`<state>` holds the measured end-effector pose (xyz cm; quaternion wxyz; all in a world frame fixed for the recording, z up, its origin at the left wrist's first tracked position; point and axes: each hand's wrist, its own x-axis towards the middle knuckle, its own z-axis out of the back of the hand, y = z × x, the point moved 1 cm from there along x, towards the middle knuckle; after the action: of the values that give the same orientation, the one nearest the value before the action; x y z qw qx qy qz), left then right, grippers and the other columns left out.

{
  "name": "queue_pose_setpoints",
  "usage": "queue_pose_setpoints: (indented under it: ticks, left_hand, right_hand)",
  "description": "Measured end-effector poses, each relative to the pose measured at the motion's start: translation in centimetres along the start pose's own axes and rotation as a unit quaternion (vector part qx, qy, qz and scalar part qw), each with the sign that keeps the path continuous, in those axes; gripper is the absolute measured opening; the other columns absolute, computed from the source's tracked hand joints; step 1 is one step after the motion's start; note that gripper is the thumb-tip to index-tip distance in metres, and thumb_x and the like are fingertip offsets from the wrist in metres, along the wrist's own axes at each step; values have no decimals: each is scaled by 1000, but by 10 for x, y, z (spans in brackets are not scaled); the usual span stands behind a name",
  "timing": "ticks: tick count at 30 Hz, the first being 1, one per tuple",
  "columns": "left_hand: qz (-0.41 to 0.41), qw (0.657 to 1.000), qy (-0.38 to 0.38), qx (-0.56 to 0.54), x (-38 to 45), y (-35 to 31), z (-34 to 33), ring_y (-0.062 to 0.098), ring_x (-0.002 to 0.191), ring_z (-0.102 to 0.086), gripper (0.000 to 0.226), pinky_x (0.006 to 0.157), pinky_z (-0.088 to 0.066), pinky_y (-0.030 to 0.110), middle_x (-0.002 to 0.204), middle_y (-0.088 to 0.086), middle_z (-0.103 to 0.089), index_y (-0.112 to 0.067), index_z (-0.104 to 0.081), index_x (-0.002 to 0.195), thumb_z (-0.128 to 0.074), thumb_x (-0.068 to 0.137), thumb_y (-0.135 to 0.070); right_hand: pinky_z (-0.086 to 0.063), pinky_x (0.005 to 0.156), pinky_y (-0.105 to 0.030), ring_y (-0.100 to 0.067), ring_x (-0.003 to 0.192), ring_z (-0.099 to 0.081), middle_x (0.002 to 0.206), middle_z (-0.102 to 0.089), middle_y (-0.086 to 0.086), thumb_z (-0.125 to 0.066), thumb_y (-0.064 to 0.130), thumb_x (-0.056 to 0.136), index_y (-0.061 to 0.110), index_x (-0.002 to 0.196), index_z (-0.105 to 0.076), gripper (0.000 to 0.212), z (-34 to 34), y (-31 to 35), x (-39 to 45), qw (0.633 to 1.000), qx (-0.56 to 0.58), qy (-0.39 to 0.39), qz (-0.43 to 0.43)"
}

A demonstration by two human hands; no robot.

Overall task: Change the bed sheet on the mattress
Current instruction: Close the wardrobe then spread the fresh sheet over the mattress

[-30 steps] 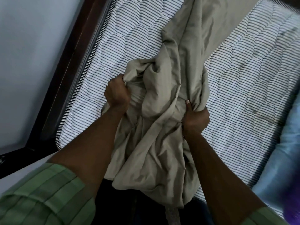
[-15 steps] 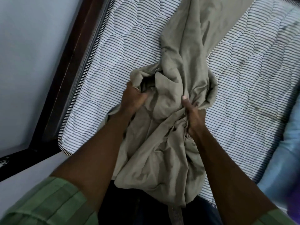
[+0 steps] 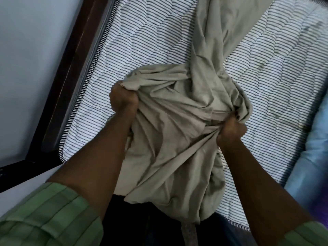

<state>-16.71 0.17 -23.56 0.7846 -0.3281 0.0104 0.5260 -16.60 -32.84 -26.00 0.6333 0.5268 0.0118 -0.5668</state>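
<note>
A beige bed sheet [image 3: 179,142] lies bunched in a crumpled heap on the bare mattress [image 3: 134,47], which is white with thin dark stripes and quilted. A long tail of the sheet runs away up the middle of the mattress. My left hand [image 3: 123,100] grips a fistful of the sheet at the heap's left edge. My right hand [image 3: 230,129] grips a gathered fold at the heap's right side. The near part of the heap hangs over the mattress's front edge against my dark trousers.
A dark wooden bed frame [image 3: 71,68] runs along the mattress's left side, against a pale wall [image 3: 32,59]. A light blue cloth or pillow [image 3: 312,166] lies at the right edge. My sleeves are green.
Both hands have moved apart, the left hand to the left and the right hand to the right, spreading the bunched sheet wider between them. More sheet has gathered near me.
</note>
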Motion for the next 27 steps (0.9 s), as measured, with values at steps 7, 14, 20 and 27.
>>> queue_pose_setpoints:
  ticks: [7, 14, 20, 27]
  left_hand:
    - [-58, 993, 22, 96, -4, 16, 0, 38, 113, -64, 34, 90, -52, 46, 118, 13, -70, -18, -67, 117, -61, 91, -40]
    - [-315, 933, -29, 175, -11, -4, -1, 29, 144, -35, 101, 117, -26, 45, 155, 10, -37, -18, -32, 154, -68, 62, -38]
    - [-534, 821, 105, 174, -41, -52, -35, 24, 140, -44, 85, 114, -31, 43, 151, 3, -49, -19, -46, 148, -61, 65, -33]
    - [-511, 802, 190, 244, -55, -78, -74, 35, 108, -65, 33, 92, -47, 46, 116, 7, -70, -19, -62, 122, -54, 93, -32]
  right_hand:
    - [-52, 90, -39, -38, 116, -64, 125, -65, -19, -60, 29, 93, -1, 131, -59, 48, 31, -16, 6, 989, -125, -73, -14]
    - [-27, 119, -46, -30, 146, -33, 154, -39, -12, -65, 28, 66, 14, 152, -32, 94, 19, -7, -32, 846, -329, -64, 415]
    - [-20, 121, -57, -26, 146, -37, 149, -48, -6, -58, 56, 88, 15, 152, -39, 78, -38, 26, -40, 789, -310, 115, 517]
    - [-38, 91, -47, -33, 96, -64, 95, -68, -8, -64, 54, 86, 17, 102, -57, 41, -88, 69, -25, 731, -397, 130, 539]
